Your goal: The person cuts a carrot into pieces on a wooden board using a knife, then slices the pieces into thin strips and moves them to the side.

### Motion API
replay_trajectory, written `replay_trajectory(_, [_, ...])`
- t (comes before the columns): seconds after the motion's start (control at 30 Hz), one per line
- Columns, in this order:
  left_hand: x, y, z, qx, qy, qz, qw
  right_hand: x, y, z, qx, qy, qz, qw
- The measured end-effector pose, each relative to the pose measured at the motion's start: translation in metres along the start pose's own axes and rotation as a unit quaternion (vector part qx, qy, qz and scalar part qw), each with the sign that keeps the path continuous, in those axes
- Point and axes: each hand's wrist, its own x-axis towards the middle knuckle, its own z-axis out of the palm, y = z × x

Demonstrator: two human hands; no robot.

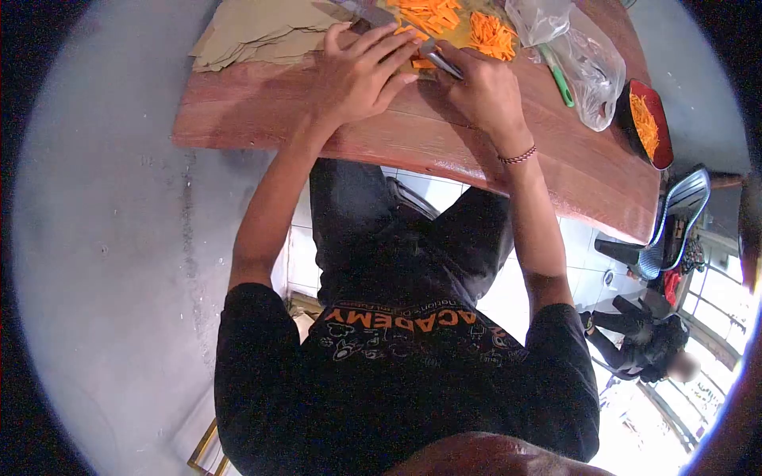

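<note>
My right hand (pixel 484 83) is closed round the handle of a knife (pixel 441 60), whose blade points up and left toward orange strips. My left hand (pixel 369 75) lies with its fingers spread, the fingertips at the orange strips beside the blade. Cut orange strips (pixel 429 14) lie in a pile beyond both hands. A second pile of thinner orange shreds (pixel 492 36) sits just past my right hand. Whether my left fingertips press on a piece is too small to tell.
Brown paper sheets (pixel 262 32) cover the left of the wooden table (pixel 238 107). To the right are a clear plastic bag (pixel 591 75), a green-handled tool (pixel 559 79) and a dark red bowl (pixel 665 131) of orange shreds. A person (pixel 643 337) is at the far right, near a chair (pixel 684 206).
</note>
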Motion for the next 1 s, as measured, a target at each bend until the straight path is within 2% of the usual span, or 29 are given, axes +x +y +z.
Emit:
replay_trajectory(0.07, [-0.001, -0.010, 0.009, -0.002, -0.037, 0.020, 0.999, 0.002, 0.005, 0.007, -0.008, -0.011, -0.003, 1.000])
replay_trajectory(0.17, [0.002, -0.024, 0.022, -0.002, -0.007, 0.049, 0.999, 0.002, 0.003, 0.009, -0.009, -0.020, -0.010, 1.000])
replay_trajectory(0.3, [0.012, -0.039, 0.030, -0.006, -0.014, 0.057, 0.998, 0.002, 0.007, 0.013, -0.012, -0.025, -0.012, 1.000])
replay_trajectory(0.37, [0.020, -0.048, 0.031, -0.025, -0.120, -0.001, 0.992, 0.000, 0.007, 0.011, -0.012, -0.023, -0.018, 1.000])
replay_trajectory(0.5, [0.037, -0.067, 0.043, -0.043, -0.178, -0.061, 0.981, 0.000, 0.003, 0.003, -0.014, -0.037, -0.005, 0.999])
replay_trajectory(0.57, [0.047, -0.072, 0.044, -0.050, -0.130, -0.091, 0.986, 0.000, 0.003, -0.005, -0.021, -0.039, 0.012, 0.999])
replay_trajectory(0.6, [0.054, -0.072, 0.034, -0.050, -0.130, -0.091, 0.986, -0.001, 0.004, -0.009, -0.027, -0.042, 0.028, 0.998])
replay_trajectory(0.67, [0.068, -0.069, 0.007, -0.098, -0.135, -0.150, 0.974, -0.005, 0.009, -0.013, -0.037, -0.036, 0.047, 0.998])
replay_trajectory(0.73, [0.071, -0.077, -0.007, -0.128, -0.140, -0.145, 0.971, -0.008, 0.013, -0.019, -0.047, -0.030, 0.068, 0.996])
replay_trajectory(0.8, [0.064, -0.081, 0.000, -0.157, -0.145, -0.139, 0.967, -0.010, 0.015, -0.026, 0.019, -0.031, 0.094, 0.995])
replay_trajectory(0.87, [0.041, -0.080, 0.031, -0.289, 0.029, -0.182, 0.939, -0.013, 0.030, -0.018, 0.030, -0.033, 0.108, 0.993])
replay_trajectory(1.0, [0.023, -0.055, 0.038, -0.279, 0.037, -0.145, 0.948, -0.017, 0.040, -0.017, 0.066, -0.042, 0.146, 0.986])
